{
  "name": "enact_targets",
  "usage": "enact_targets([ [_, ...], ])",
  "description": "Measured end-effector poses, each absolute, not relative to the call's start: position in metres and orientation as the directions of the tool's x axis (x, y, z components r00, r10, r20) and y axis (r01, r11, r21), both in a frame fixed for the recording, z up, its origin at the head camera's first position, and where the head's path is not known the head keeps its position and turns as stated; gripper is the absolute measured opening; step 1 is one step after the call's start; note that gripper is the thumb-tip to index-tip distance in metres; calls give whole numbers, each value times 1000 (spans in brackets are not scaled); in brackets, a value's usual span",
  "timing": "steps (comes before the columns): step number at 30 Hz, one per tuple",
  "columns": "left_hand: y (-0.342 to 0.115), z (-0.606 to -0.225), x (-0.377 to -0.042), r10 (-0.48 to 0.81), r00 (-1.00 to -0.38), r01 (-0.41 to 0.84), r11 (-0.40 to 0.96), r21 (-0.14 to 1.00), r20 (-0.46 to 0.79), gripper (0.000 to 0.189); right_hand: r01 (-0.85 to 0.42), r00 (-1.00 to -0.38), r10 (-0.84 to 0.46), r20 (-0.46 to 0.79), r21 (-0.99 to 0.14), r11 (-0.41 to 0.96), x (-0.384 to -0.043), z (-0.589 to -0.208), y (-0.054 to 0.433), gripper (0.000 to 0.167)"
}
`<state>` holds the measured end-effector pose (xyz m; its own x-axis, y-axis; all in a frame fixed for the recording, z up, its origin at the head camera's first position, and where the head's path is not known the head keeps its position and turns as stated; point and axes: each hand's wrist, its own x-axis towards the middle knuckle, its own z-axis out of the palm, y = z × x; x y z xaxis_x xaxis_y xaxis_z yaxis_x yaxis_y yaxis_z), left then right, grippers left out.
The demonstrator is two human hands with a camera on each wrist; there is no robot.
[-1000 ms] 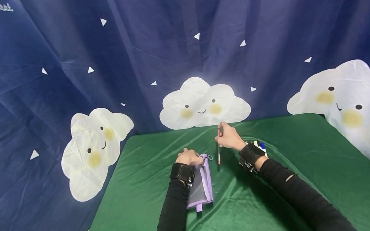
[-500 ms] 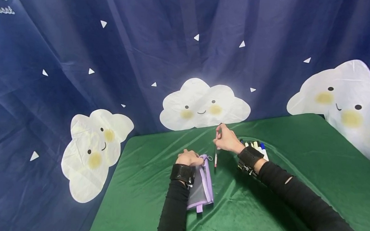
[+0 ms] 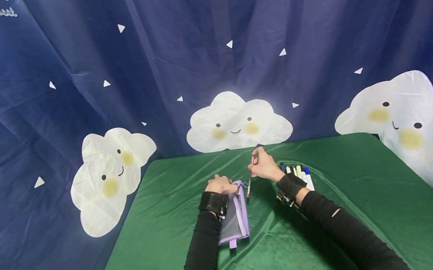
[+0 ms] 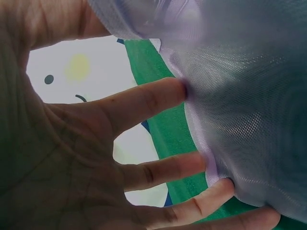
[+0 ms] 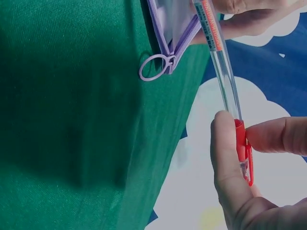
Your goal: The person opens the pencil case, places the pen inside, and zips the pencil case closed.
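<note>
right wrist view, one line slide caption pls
The right hand pinches a clear pen by its red cap, near a purple-edged pouch.

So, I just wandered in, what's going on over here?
A person is at a green-covered table, handling stationery. The right hand pinches a clear pen by its red-capped end. The left hand touches a mesh pouch with purple edging that lies on the table. At this moment the pen is outside the pouch, held up near the corner with the zip ring. Several markers lie together on the table near the right wrist.
</note>
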<state>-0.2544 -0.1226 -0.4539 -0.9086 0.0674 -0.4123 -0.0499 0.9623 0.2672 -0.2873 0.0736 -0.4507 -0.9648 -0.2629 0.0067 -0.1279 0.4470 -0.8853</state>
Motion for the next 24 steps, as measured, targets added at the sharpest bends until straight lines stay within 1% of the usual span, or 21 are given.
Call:
enact_targets([
  [9,-123,-454,-254,73,-911,-44,961,272,-406,59,-109,-968,-253,-3,-896,430,-283,-455,72,44],
  [18,-122,-454,-252,89,-903,-26,965,261,-419,58,-81,-959,-280,-36,-915,396,-278,-459,70,45],
  [24,-123,-454,-255,89,-911,-16,969,248,-402,58,-70,-950,-309,-46,-933,354,-278,-462,67,43],
])
